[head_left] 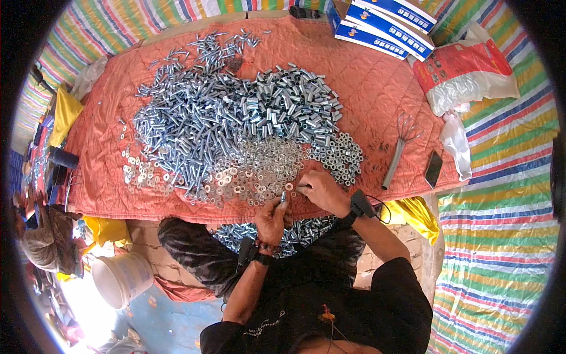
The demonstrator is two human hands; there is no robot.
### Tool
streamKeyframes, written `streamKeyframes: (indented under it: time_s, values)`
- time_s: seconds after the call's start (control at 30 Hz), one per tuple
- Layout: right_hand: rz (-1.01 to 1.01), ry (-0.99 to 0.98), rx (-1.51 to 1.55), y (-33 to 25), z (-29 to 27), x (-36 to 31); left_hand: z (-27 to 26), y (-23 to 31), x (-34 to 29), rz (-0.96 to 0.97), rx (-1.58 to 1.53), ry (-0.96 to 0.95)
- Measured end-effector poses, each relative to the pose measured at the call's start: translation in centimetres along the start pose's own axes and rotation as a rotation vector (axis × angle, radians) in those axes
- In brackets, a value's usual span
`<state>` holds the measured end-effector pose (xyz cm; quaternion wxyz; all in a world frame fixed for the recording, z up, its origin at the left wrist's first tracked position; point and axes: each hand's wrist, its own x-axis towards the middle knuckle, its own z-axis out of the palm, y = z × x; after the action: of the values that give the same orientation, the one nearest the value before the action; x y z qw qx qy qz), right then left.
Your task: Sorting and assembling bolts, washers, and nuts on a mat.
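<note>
My left hand (270, 221) holds a grey metal bolt (282, 197) upright at the near edge of the orange quilted cloth (377, 82). My right hand (321, 190) is just to its right, fingertips pinched on a small washer or nut near the bolt's tip; the piece is too small to tell. Ahead lies a big heap of bolts and metal sleeves (236, 118), a spread of flat washers (259, 171) and a patch of nuts (339, 154). A pile of finished bolts (300, 231) rests in my lap on dark fabric.
Blue and white cardboard boxes (383, 23) sit at the far right, with a red and white sack (469, 71) beside them. Metal tongs (398, 150) and a dark phone (433, 169) lie right of the nuts. A white bucket (121, 277) stands at lower left, on a striped tarp (507, 194).
</note>
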<state>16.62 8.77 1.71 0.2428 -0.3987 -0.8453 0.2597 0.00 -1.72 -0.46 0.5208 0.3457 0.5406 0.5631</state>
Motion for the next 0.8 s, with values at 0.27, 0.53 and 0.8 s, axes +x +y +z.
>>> streamKeyframes:
  time_s: [0.27,0.53,0.8]
  values:
    - [0.465,-0.212,0.408,-1.5,-2.4,1.4,-0.3,-0.9,0.1,0.045,-0.003,0.022]
    - [-0.101,-0.093,-0.122,-0.2,-0.7,1.0,-0.2,-0.7,0.1,0.05,0.016,-0.002]
    - [0.529,-0.278,0.688,-2.3,-2.9,0.6,-0.1,0.1,0.0,0.188,0.214,0.007]
